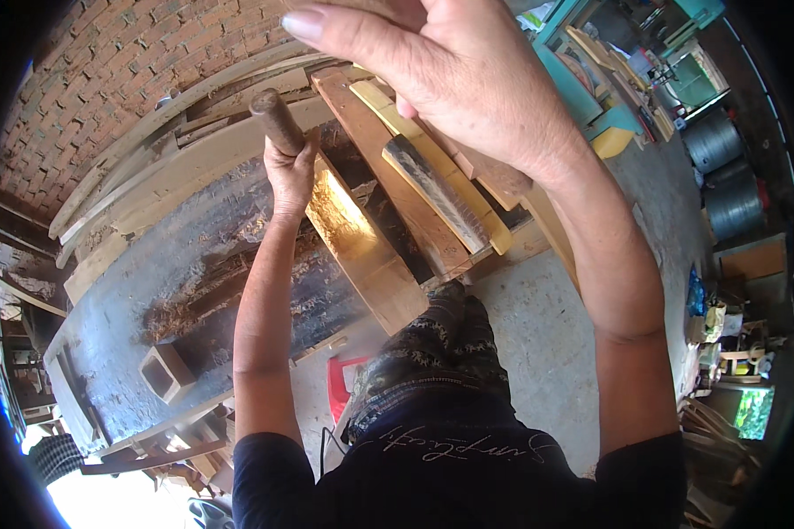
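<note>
Left hand [291, 172] clenched round a dark round wooden handle [276, 121], handle sticking up past the fist, tool head hidden. Right hand [432, 75] raised close to the camera, fingers curled over the top ends of leaning planks [415, 189] (exact grip impossible to tell, fingertips out of sight). Pale gold plank [362, 247] just beside the left fist, resting on a dusty grey workbench [115, 344]. Small hollow wooden block [166, 372] lower on the bench. Brick wall [106, 70] behind. Concrete floor [547, 344] to the right.
</note>
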A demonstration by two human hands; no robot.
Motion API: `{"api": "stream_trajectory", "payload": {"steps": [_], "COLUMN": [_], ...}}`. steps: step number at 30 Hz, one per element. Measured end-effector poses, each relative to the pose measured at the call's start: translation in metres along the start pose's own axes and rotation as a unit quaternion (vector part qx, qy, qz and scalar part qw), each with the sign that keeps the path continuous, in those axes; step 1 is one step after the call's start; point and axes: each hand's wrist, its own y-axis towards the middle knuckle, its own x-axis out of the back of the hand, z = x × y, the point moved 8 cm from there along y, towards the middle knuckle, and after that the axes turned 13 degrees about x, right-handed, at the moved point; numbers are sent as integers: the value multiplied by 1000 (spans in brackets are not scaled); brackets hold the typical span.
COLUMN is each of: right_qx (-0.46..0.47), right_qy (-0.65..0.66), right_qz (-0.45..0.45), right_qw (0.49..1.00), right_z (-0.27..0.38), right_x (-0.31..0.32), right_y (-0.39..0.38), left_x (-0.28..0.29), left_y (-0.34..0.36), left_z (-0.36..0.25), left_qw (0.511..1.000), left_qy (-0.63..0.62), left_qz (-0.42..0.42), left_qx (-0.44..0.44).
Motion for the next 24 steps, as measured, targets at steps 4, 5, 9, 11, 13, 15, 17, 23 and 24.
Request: {"api": "stream_trajectory", "payload": {"steps": [4, 5, 9, 11, 13, 15, 17, 23, 24], "right_qx": [-108, -84, -148, -162, -109, -72, -72, -43, -44], "right_qy": [-144, -181, -148, -103, -54, -3, -44, -94, -90], "right_qz": [86, 102, 138, 101, 86, 84, 78, 24, 26], "right_qw": [980, 975, 968, 976, 989, 994, 993, 994, 995], "right_z": [-42, -58, -54, -38, -13, -3, -13, 2, 6], "right_x": [-28, -32, -22, -9, 6, 12, 13, 6, 13], "right_y": [-27, -39, -33, -26, -14, -9, -11, -17, -10], "left_x": [-16, -20, -14, -17, -10, -3, -4, -3, 0], "left_y": [-2, 1, 4, 4, 1, 0, 1, -1, -1], "left_z": [0, 5, 20, 17, -2, -5, -10, -3, -1], "left_qw": [999, 998, 999, 998, 1000, 1000, 1000, 1000, 1000], "left_qy": [-20, -14, 4, -10, 12, 1, 13, 0, 19], "left_qz": [33, 57, 40, 58, 16, -4, 0, -2, 1], "left_qx": [-10, -28, -3, 29, 15, 20, -4, 19, 13]}}
